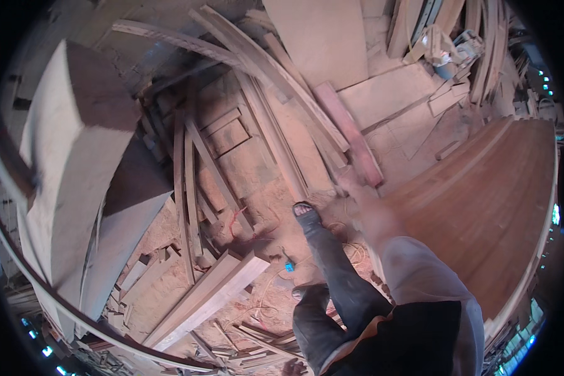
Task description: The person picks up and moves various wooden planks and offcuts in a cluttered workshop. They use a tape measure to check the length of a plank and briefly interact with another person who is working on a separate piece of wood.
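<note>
A reddish-pink plank (347,128), straight-edged and narrow, lies slantwise on the dusty, timber-strewn floor (268,195), its near end just beside the right hand (349,182). The rough, paler wood of a long beam (294,93) runs alongside its left edge. The right arm stretches forward past a broad brown wooden panel (476,207), and motion blurs the hand, so I cannot tell how far its fingers are open or whether they touch the plank. The left hand (294,367), well apart, sits dark at the lower edge, its grip unreadable.
</note>
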`<state>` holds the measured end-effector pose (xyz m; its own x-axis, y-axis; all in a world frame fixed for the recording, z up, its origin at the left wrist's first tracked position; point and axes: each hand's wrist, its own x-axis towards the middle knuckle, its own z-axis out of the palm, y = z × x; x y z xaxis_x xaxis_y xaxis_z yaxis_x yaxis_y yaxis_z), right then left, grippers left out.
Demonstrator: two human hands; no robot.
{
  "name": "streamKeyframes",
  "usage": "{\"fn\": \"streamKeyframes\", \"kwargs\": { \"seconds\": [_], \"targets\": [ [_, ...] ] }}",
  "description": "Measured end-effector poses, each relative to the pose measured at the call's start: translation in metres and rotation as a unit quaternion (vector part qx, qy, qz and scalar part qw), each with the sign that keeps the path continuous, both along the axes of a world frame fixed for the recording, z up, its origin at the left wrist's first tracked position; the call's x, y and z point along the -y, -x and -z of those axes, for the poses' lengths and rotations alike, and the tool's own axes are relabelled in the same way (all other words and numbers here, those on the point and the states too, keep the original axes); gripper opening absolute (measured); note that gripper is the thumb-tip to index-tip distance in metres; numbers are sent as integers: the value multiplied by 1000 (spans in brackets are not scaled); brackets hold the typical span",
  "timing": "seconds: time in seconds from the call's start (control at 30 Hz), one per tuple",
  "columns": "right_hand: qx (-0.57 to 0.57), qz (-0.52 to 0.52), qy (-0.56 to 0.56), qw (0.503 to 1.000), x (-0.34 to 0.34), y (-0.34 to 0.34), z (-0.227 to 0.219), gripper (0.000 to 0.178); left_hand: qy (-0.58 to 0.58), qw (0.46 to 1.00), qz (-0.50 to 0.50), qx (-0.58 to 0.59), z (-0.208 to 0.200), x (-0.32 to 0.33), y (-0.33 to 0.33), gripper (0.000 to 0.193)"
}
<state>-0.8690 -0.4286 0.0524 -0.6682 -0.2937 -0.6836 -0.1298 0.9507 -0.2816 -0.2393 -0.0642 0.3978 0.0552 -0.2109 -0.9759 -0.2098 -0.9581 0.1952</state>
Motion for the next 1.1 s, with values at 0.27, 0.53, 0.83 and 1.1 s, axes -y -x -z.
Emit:
{"fn": "streamKeyframes", "kwargs": {
  "seconds": [0.27, 0.53, 0.83, 1.1],
  "targets": [
    [-88, 68, 90, 990, 37, 52, 149, 93, -38, 993, 105, 46, 61, 131, 44, 48],
    [11, -196, 47, 979, 48, -49, -1, 66, 279, 915, 281, -73, 179, 380, 207, 31],
    [405, -62, 239, 880, 41, -213, -190, 69, 202, 952, 217, -78, 185, 541, 316, 61],
    [111, -110, 213, 965, 14, -118, -90, 61, 129, 977, 95, -141, 60, 466, 190, 53]
  ]
}}
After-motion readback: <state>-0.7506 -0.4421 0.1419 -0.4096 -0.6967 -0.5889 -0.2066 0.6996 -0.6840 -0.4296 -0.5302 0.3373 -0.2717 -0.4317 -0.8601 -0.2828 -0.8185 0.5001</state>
